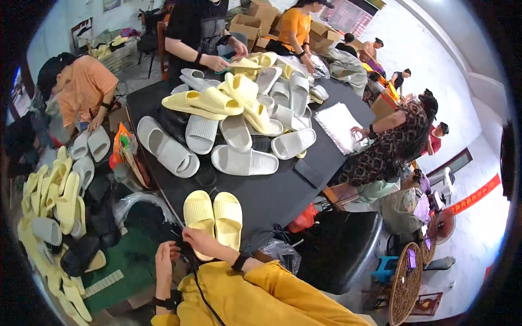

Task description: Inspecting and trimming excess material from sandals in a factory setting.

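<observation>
The black surface (272, 194) is the largest item and occupies the centre of the frame. A mixed heap of grey and yellow slippers (250, 100) covers its upper half, with soles and straps overlapping at various angles. A second heap of slippers (68, 201), mostly yellow with some grey and black, extends along the left edge of the frame.

Four co-workers are positioned around the surface: a person in an orange T-shirt (87, 87) at upper left, a person in a dark top (187, 27) at upper centre, a person in an orange top (295, 30) to the right of that one, and a person in patterned clothing (375, 144) at right, one hand at a white stack (337, 127).

A black seat (340, 247) stands at lower right of centre; a round woven tray (405, 282) is tilted near the lower right.

The yellow pair of slippers (227, 217) lies side by side at lower centre, apart from the heap. The right hand (201, 242) crosses in front of the pair's lower end, fingers bent; I cannot tell whether it grips anything. The left hand (165, 258) is just left of it, fingers partly curled and off the slippers; its grasp is likewise unclear.

A dark flat case (309, 173) lies near the surface's right edge. A thin black cord (202, 290) runs down over the yellow garment (234, 293).
</observation>
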`<state>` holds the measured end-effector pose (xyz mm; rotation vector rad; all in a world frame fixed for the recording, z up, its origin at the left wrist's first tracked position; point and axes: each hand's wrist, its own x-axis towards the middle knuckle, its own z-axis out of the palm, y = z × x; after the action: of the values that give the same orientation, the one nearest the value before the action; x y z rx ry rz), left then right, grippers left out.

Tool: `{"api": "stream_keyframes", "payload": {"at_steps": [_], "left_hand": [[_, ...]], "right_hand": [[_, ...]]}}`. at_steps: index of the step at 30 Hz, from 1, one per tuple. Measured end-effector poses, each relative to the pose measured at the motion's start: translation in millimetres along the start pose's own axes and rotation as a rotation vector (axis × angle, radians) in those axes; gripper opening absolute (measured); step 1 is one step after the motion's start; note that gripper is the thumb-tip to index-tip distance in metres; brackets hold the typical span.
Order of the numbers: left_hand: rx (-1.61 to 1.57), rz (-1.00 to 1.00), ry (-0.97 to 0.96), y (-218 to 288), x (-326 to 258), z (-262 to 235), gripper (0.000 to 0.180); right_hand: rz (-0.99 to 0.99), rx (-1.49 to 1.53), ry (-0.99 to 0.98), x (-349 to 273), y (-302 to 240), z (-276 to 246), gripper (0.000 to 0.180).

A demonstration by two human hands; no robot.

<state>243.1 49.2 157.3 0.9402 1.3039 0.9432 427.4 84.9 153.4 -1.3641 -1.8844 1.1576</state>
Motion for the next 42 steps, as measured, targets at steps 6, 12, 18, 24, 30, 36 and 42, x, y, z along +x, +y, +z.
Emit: {"api": "stream_keyframes", "payload": {"at_steps": [6, 12, 18, 24, 30, 36, 42], "left_hand": [[-0.188, -0.269, -0.108, 6, 8, -6, 0.045], [-0.457, -0.297, -0.183, 19, 39, 9, 0.041], [-0.998, -0.528, 0.019, -58, 132, -29, 0.018], [-0.995, -0.547, 0.111, -85, 165, -47, 0.023], [-0.908, -0.500, 0.015, -51, 148, -38, 0.047], [-0.097, -0.110, 0.356, -87, 75, -43, 0.035], [0.130, -0.126, -0.149, 7, -4, -1, 0.031]], "right_hand": [[-0.270, 0.621, -0.315, -15, -71, -7, 0.013], [-0.233, 0.638, -0.736, -32, -88, -15, 0.014], [-0.200, 0.519, -0.799, -43, -86, -24, 0.017], [-0.257, 0.526, -0.763, -57, -109, -53, 0.016], [-0.244, 0.617, -0.542, -70, -108, -70, 0.017], [0.005, -0.001, 0.025, -81, -52, -72, 0.010], [0.033, -0.111, 0.306, -85, -60, -76, 0.010]]}}
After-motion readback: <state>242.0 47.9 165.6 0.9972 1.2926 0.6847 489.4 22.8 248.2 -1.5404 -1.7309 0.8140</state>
